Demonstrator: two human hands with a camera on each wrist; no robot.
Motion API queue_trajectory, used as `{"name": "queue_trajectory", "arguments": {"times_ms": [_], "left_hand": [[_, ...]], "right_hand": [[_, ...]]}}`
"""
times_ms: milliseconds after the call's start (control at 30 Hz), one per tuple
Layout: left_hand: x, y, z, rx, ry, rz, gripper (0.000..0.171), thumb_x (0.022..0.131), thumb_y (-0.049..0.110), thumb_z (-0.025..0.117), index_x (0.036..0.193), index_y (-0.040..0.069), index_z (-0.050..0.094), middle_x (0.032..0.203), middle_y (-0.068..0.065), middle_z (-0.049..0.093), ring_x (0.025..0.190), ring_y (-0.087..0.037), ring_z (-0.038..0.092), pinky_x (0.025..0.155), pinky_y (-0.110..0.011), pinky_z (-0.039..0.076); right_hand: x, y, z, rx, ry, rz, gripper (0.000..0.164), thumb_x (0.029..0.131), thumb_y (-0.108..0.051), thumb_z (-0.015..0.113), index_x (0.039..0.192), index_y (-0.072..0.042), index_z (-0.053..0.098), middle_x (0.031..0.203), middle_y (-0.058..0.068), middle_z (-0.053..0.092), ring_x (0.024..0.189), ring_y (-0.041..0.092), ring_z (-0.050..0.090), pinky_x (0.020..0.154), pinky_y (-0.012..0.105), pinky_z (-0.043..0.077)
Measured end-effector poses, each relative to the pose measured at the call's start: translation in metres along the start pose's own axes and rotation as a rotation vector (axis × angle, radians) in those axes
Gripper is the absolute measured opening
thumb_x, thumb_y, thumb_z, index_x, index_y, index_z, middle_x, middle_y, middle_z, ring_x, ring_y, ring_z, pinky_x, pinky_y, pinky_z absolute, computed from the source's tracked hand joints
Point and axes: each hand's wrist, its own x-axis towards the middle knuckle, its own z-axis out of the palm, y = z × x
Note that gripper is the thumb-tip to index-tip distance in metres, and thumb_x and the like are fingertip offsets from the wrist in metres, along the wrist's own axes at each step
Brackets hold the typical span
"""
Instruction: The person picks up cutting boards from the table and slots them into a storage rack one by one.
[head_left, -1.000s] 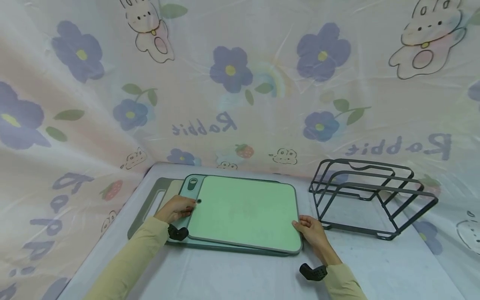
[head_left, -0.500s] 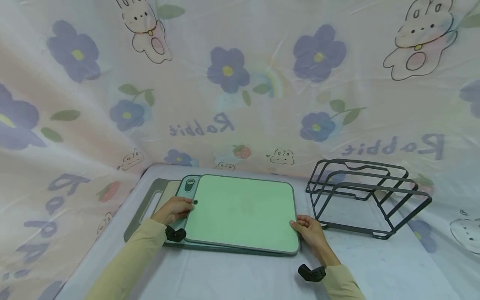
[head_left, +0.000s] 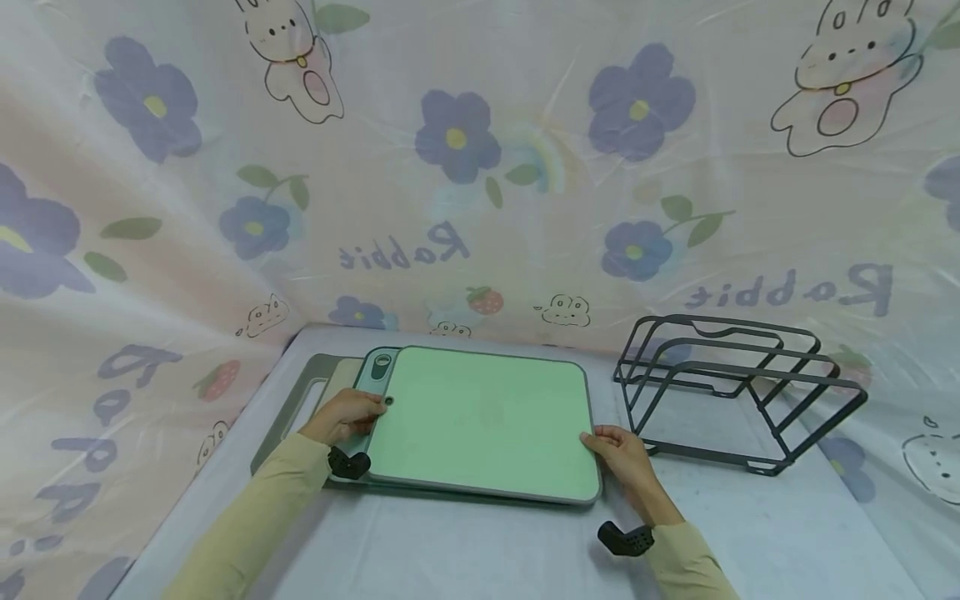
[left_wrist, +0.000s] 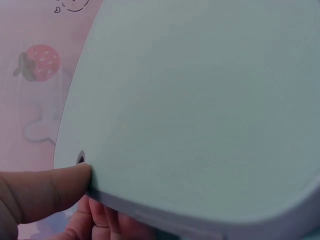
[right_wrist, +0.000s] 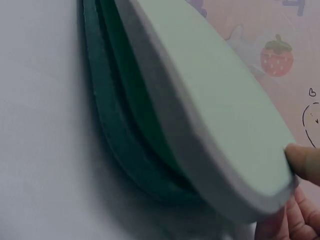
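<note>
Patterned curtain (head_left: 525, 208) behind and left of the white table (head_left: 450, 550). Black wire rack (head_left: 705, 455) toward the table's right edge, its left end just beside the right hand. Grey board (head_left: 286, 418) near the far left corner, mostly covered by the boards over it. Teal board (head_left: 371, 379) under the light green board (head_left: 483, 425), showing mainly along its left and near edges; left hand blocks part of it. Light green board left of table centre, nearer the far edge, both hands on it; right wrist view shows a gap under its rim. Left hand (head_left: 343, 415) pinches its left edge, thumb on top, fingers below; right hand (head_left: 621, 454) pinches its right edge likewise. Black wrist device (head_left: 626, 540) on each wrist. Small hole (head_left: 389, 401) by the left thumb.
</note>
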Motion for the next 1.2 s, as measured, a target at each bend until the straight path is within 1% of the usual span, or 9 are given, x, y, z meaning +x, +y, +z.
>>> {"name": "queue_trajectory", "arguments": {"times_ms": [133, 267, 467, 567, 700, 767, 900, 1033, 1200], "left_hand": [[-0.003, 0.002, -0.003, 0.017, -0.004, 0.018, 0.034, 0.094, -0.003, 0.059, 0.124, -0.014, 0.05, 0.089, -0.006, 0.057, 0.069, -0.012, 0.053, 0.061, -0.022, 0.048], [-0.004, 0.002, -0.004, 0.027, -0.004, 0.035, 0.032, 0.093, -0.003, 0.059, 0.122, -0.014, 0.051, 0.087, -0.005, 0.057, 0.068, -0.012, 0.053, 0.061, -0.023, 0.047], [-0.007, 0.002, -0.004, 0.023, -0.016, 0.067, 0.023, 0.093, -0.002, 0.06, 0.114, -0.012, 0.054, 0.089, -0.005, 0.057, 0.073, -0.013, 0.054, 0.067, -0.025, 0.048], [-0.009, 0.005, -0.005, 0.01, -0.019, 0.087, 0.022, 0.093, -0.002, 0.061, 0.112, -0.011, 0.055, 0.09, -0.006, 0.058, 0.074, -0.012, 0.055, 0.069, -0.026, 0.049], [-0.014, 0.009, -0.006, -0.008, -0.014, 0.102, 0.027, 0.093, -0.003, 0.06, 0.116, -0.013, 0.053, 0.089, -0.005, 0.058, 0.071, -0.011, 0.055, 0.067, -0.024, 0.049], [-0.017, 0.011, -0.007, -0.015, -0.021, 0.106, 0.029, 0.094, -0.002, 0.059, 0.12, -0.014, 0.052, 0.089, -0.004, 0.058, 0.071, -0.011, 0.055, 0.067, -0.024, 0.048], [-0.022, 0.015, -0.008, -0.019, -0.037, 0.125, 0.031, 0.094, -0.001, 0.06, 0.121, -0.015, 0.051, 0.09, -0.003, 0.059, 0.073, -0.011, 0.055, 0.069, -0.024, 0.048], [-0.027, 0.018, -0.01, 0.016, -0.037, 0.164, 0.031, 0.095, -0.001, 0.059, 0.122, -0.015, 0.05, 0.094, -0.005, 0.058, 0.078, -0.012, 0.055, 0.072, -0.026, 0.049], [-0.029, 0.023, -0.012, 0.038, -0.018, 0.197, 0.03, 0.095, 0.002, 0.06, 0.12, -0.014, 0.052, 0.095, -0.006, 0.059, 0.079, -0.012, 0.056, 0.072, -0.025, 0.05]], "right_hand": [[-0.001, -0.003, 0.001, 0.005, 0.008, -0.007, 0.046, 0.089, -0.028, 0.072, 0.119, 0.004, 0.058, 0.092, 0.004, 0.065, 0.082, 0.015, 0.058, 0.072, 0.028, 0.047], [-0.003, -0.008, 0.0, 0.007, 0.015, -0.001, 0.045, 0.091, -0.029, 0.07, 0.119, 0.004, 0.057, 0.094, 0.006, 0.066, 0.081, 0.015, 0.06, 0.071, 0.028, 0.048], [-0.006, -0.013, -0.002, 0.013, 0.02, 0.004, 0.044, 0.092, -0.029, 0.069, 0.119, 0.003, 0.057, 0.095, 0.006, 0.065, 0.082, 0.016, 0.059, 0.071, 0.028, 0.048], [-0.007, -0.015, -0.002, 0.016, 0.021, -0.001, 0.043, 0.092, -0.028, 0.068, 0.12, 0.003, 0.056, 0.096, 0.006, 0.064, 0.083, 0.016, 0.058, 0.071, 0.028, 0.049], [-0.01, -0.018, -0.003, 0.02, 0.035, -0.009, 0.044, 0.092, -0.028, 0.068, 0.121, 0.003, 0.056, 0.097, 0.006, 0.063, 0.083, 0.015, 0.057, 0.071, 0.028, 0.048], [-0.011, -0.021, -0.003, 0.018, 0.041, -0.013, 0.047, 0.093, -0.028, 0.068, 0.124, 0.004, 0.055, 0.098, 0.006, 0.062, 0.085, 0.015, 0.056, 0.072, 0.028, 0.048], [-0.014, -0.026, -0.003, 0.016, 0.052, -0.022, 0.049, 0.093, -0.027, 0.067, 0.128, 0.004, 0.054, 0.1, 0.007, 0.061, 0.087, 0.016, 0.054, 0.073, 0.028, 0.046], [-0.016, -0.029, -0.003, 0.027, 0.055, -0.026, 0.048, 0.093, -0.028, 0.067, 0.127, 0.004, 0.055, 0.1, 0.007, 0.061, 0.087, 0.016, 0.056, 0.076, 0.03, 0.047], [-0.018, -0.034, -0.003, 0.036, 0.063, -0.046, 0.048, 0.093, -0.03, 0.067, 0.125, 0.005, 0.056, 0.097, 0.006, 0.062, 0.086, 0.016, 0.058, 0.08, 0.034, 0.049]]}}
